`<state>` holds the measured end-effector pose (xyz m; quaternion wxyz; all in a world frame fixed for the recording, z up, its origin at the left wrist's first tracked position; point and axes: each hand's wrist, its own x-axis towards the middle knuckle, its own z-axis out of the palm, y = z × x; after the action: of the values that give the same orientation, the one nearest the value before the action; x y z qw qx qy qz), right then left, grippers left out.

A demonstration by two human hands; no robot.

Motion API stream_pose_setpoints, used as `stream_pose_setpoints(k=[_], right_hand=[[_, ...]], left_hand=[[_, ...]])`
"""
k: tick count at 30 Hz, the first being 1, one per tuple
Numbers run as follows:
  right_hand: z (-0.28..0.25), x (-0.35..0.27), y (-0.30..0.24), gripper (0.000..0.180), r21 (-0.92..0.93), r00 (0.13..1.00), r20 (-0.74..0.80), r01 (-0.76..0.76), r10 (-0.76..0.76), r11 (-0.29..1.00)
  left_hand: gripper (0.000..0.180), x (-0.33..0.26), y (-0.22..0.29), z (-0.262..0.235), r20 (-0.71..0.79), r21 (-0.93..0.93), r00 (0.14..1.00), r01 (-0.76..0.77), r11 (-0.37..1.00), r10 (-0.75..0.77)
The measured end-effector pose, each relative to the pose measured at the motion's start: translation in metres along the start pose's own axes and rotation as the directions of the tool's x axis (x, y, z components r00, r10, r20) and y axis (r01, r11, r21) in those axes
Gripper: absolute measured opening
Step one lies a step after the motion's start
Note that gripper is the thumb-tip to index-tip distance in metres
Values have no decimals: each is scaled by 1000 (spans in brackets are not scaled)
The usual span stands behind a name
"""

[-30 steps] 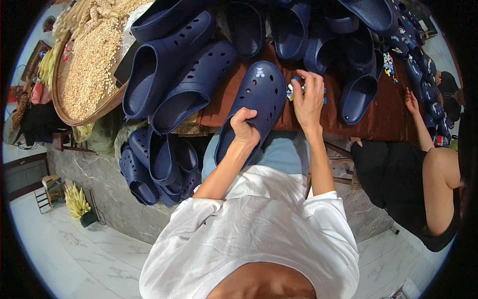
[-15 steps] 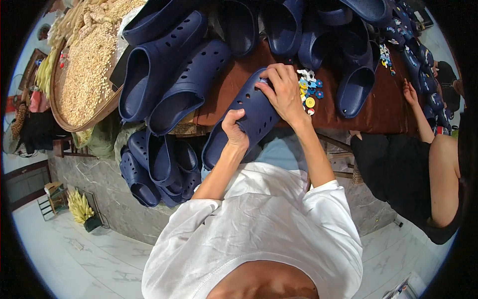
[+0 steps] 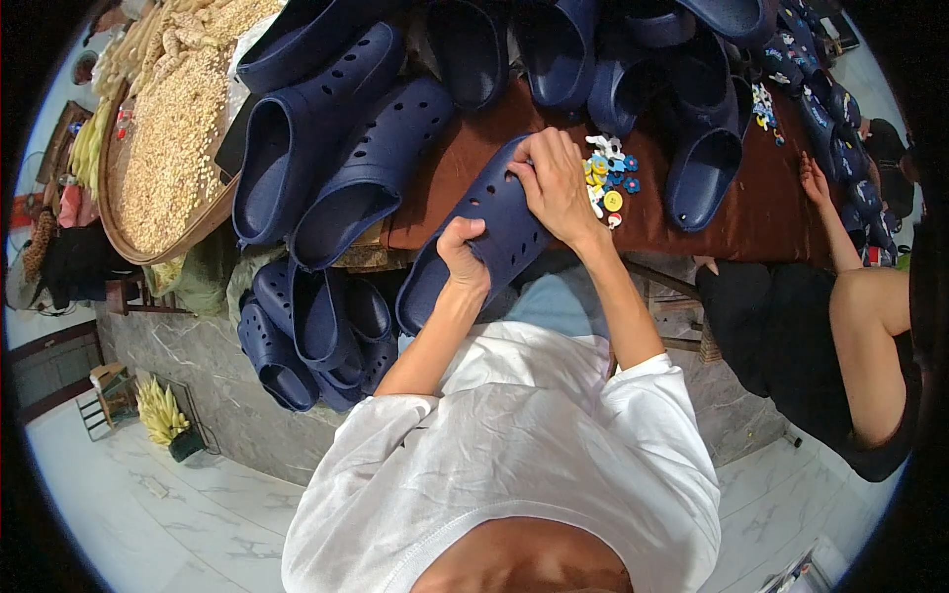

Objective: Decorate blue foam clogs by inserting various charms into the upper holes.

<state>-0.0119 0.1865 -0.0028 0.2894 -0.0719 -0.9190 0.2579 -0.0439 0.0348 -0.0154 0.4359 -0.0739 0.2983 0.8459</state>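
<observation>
Navy foam is what fills my head view: a perforated clog [image 3: 484, 232] lies tilted across the near edge of the brown surface [image 3: 771, 212], toe pointing up and away from me, heel hanging over my lap. My left hand [image 3: 463, 259] is closed around the clog's lower side, thumb on top and fingers curled under. My right hand [image 3: 556, 183] is bent over the toe end, fingertips pressing at the holes; whether it pinches anything small I cannot tell, since the fingers hide it. Just beside that hand sits a small heap of colourful charms [image 3: 608, 178], yellow, blue and white. I see no charm showing on the clog's visible top, so I judge the decorating is at its start, with the heap unused. More navy clogs [image 3: 341, 148] lie across the surface and hang in a bunch [image 3: 311, 331] below its edge. Another person's hand [image 3: 817, 181] rests on the surface to my right.
</observation>
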Motion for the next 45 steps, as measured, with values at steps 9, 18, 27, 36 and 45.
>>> stream_pose_setpoints(k=[9, 18, 27, 36, 45], right_hand=[[-15, -40, 14, 7, 211, 910, -263, -270, 321, 939], [-28, -37, 41, 23, -284, 945, -259, -272, 200, 919], [17, -4, 64, 38, -430, 977, 9, -188, 213, 883], [24, 7, 73, 26, -514, 968, 42, -192, 249, 836], [-8, 3, 51, 23, -364, 984, 98, -102, 147, 926]], left_hand=[[55, 5, 3, -7, -88, 23, 996, 3, 1000, -1], [45, -16, -3, -16, -104, 19, 994, 42, 999, -39], [44, -14, 0, -8, -182, -59, 983, -8, 998, -3], [57, -12, -6, -12, -169, 105, 981, -76, 992, 93], [76, -33, -12, -22, -7, 356, 988, -142, 923, 155]])
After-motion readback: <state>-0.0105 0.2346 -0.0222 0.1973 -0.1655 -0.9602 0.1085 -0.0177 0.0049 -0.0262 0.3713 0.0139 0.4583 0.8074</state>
